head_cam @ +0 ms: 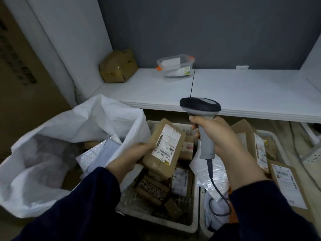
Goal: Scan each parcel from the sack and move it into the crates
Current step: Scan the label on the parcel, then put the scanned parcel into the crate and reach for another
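leftmost: sack, white woven plastic, slumped, mouth open, pale padded mailers inside.
left hand, dark sleeve; fingers clamped round the lower end of the parcel.
parcel: oblong brown carton wrapped in glossy tape, white shipping label with barcodes, legible "502d t198 69". held tilted above the left crate, just beside the sack's mouth.
left crate: white slotted plastic, holding brown taped cartons and a labelled packet.
scanner: grey handle, dark rounded head, coiled cable; right hand fingers wrapped round the handle.
right crate: white, holding flat cardboard mailers and a shiny poly bag.
behind: white worktop with a crumpled brown box and a clear tub with orange clips.
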